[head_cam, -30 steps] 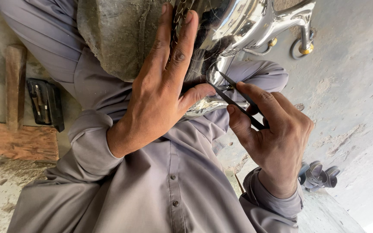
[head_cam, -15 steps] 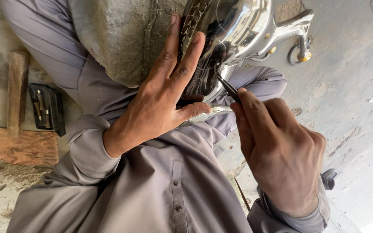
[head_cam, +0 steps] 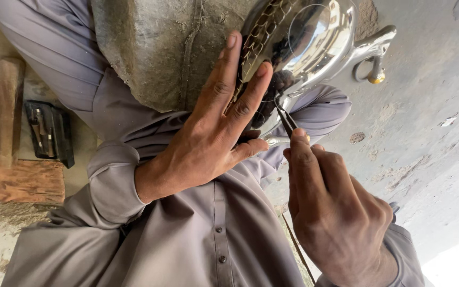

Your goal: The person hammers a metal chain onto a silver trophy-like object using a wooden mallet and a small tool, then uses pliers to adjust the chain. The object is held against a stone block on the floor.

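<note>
A: Status?

B: Left hand [head_cam: 213,138] is flat and open, fingers spread and pointing to 12 o'clock. It presses on the patterned flank of the shiny metal vessel [head_cam: 314,37] and braces it without gripping. Thumb is tucked toward 3 o'clock under the lower edge.

A: Right?

B: Right hand [head_cam: 336,212] sits at 5 o'clock, closed around a thin dark tool [head_cam: 288,123]. Forefinger runs along the shaft. The tip points to 11 o'clock and meets the vessel just beside the left fingertips.

A: Where's the vessel?

B: Top centre, on the person's lap against a grey pad [head_cam: 155,53]. Its curved spout sticks out toward 2 o'clock.

A: Step?

B: My read is fine detail work on the surface pattern, with the tip at the metal. The next stroke calls for a steady brace and small, controlled tip travel, because polished metal lets a point skid.

A: Versus a second ago?

B: The right hand has rolled over. Its fingers were looser then, with most of the tool's length showing. Now the knuckles face the camera and only the tip end shows. It has also dropped toward 6 o'clock. The left hand stays planted, and the vessel sits a bit more central.

A: Anything else nearby?

B: Wooden mallet [head_cam: 9,106] and black tool case [head_cam: 49,133] at 9 o'clock, on the concrete floor [head_cam: 431,133].
</note>
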{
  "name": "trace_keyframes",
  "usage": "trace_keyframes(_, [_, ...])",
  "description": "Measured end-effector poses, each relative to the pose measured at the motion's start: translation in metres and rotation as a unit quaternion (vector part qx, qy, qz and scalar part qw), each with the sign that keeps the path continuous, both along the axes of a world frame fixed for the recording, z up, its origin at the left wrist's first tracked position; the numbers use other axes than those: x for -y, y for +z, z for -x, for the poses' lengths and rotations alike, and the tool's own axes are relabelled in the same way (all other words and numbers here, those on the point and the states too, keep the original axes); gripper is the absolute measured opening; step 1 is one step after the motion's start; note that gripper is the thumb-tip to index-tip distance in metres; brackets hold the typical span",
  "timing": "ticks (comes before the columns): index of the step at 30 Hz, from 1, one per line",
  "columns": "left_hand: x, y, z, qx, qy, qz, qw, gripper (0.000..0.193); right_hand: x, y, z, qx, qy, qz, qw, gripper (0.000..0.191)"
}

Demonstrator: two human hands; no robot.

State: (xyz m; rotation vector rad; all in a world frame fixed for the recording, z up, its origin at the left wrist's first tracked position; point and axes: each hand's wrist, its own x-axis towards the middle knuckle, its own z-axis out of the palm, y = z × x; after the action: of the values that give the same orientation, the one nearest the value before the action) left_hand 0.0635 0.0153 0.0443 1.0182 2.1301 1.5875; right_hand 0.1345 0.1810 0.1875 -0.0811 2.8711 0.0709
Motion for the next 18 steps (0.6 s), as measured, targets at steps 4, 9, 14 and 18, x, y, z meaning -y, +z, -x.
trace_keyframes(4, [-0.005, -0.002, -0.002, -0.027, 0.019, 0.003, 0.999, 0.113, -0.003, 0.001, -0.001, 0.004, -0.024, 0.025, 0.999, 0.031])
trace_keyframes(9, [-0.011, 0.0, -0.01, -0.076, 0.076, 0.063, 0.992, 0.088, -0.012, 0.005, 0.003, 0.021, -0.069, 0.089, 0.993, 0.029])
trace_keyframes(14, [-0.021, 0.005, -0.015, -0.108, 0.12, 0.127, 0.979, 0.09, -0.024, 0.005, 0.006, 0.017, -0.111, 0.154, 0.982, 0.03])
trace_keyframes(18, [-0.029, 0.006, -0.014, -0.128, 0.142, 0.136, 0.972, 0.097, -0.029, 0.003, 0.003, -0.018, -0.125, 0.168, 0.978, 0.028])
